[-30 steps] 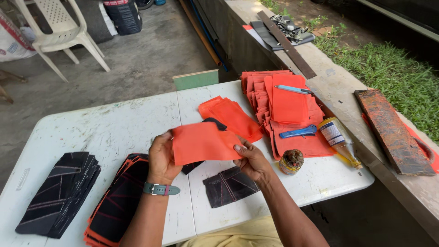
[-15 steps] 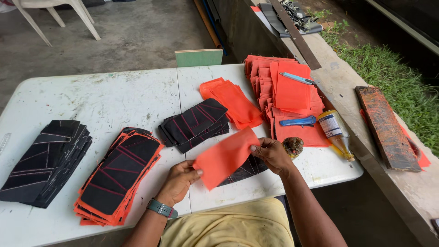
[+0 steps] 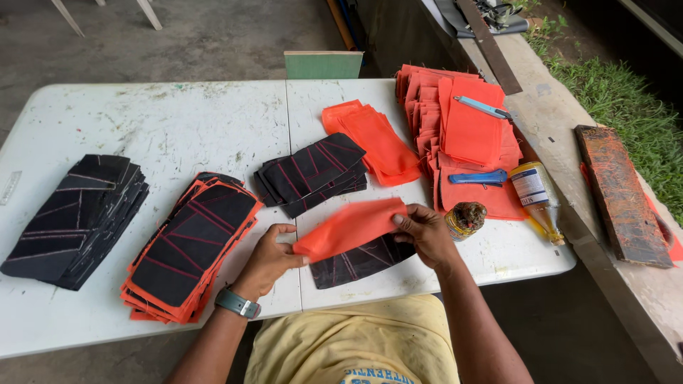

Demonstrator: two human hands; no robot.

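Both my hands hold one orange fabric piece low over the white table. My left hand grips its left end and my right hand grips its right end. Under it lies a black stitched panel flat on the table. Just beyond sits a stack of black panels with red stitching. To my left lies a pile of black panels backed with orange. A small stack of plain orange pieces lies past the black stack.
A further stack of black panels lies at the far left. A large heap of orange pieces with two blue cutters sits at the right. A glue bottle and a small jar are near my right hand. A rusty plank rests on the ledge.
The orange piece came down from in front of me toward the table and now hangs over the black panel. My view tilted down, and both hands still grip the piece.
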